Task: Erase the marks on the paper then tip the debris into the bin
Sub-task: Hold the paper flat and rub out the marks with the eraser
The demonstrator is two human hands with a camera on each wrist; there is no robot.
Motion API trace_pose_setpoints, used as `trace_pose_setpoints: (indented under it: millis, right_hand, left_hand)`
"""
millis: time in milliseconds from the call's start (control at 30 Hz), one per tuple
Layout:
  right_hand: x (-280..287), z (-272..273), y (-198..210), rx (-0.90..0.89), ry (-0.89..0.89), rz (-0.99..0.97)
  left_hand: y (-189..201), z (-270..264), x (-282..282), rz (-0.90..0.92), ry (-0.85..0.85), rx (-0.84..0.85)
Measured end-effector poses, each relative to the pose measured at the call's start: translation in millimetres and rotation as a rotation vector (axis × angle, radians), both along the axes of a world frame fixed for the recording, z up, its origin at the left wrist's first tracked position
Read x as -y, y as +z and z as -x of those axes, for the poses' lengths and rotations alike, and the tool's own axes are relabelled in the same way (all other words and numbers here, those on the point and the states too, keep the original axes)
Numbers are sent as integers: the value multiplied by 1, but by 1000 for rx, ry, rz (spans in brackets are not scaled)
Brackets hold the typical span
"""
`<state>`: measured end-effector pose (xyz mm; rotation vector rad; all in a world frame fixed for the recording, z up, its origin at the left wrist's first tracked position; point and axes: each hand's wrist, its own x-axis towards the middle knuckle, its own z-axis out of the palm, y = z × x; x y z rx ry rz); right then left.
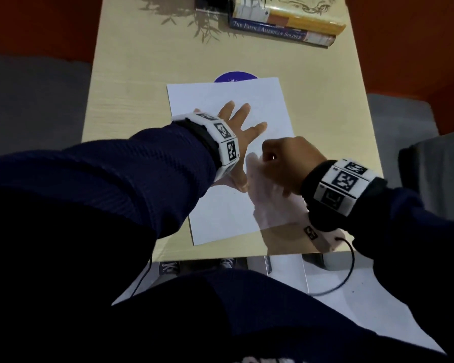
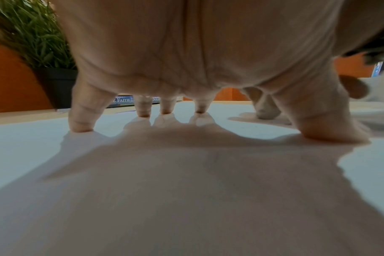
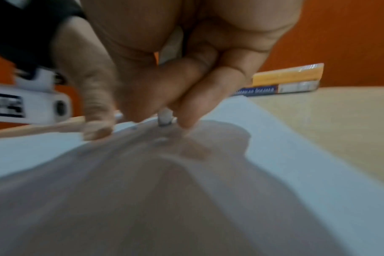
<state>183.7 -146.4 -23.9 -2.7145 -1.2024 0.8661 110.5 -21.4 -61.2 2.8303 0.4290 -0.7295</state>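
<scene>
A white sheet of paper (image 1: 228,213) lies on the pale wooden table (image 1: 131,82). My left hand (image 1: 236,124) is spread flat on the sheet, its fingertips (image 2: 144,113) pressing the paper (image 2: 29,145) down. My right hand (image 1: 286,158) is curled just right of it, pinching a small white eraser (image 3: 164,118) whose tip touches the paper (image 3: 296,164). In the blurred right wrist view the left hand's thumb (image 3: 96,121) rests close beside the eraser. No marks or crumbs can be made out on the sheet.
Stacked books (image 1: 286,24) lie at the table's far edge, next to a potted plant (image 2: 33,34). A purple round sticker (image 1: 233,76) shows from under the paper's top edge. Orange walls stand behind. A white box (image 1: 286,268) sits under the near edge.
</scene>
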Motion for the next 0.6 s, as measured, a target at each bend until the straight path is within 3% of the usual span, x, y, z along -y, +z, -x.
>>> trace_pose_setpoints:
  millis: [133,300,433,600]
  right_hand:
    - [-13,-26,8,70,-92,-40]
    - [3,0,0,8,94,39]
    - [-12,-40,3,91,-15,1]
    - [-11,-42,0,76,-24,-39]
  left_hand:
    - [2,-1,1,2,2,-22]
    - [-7,-2,-1,3,-4,-5]
    - [-3,-3,-2,6,-11,-19]
    - [-2,-9,3,19,-14,75]
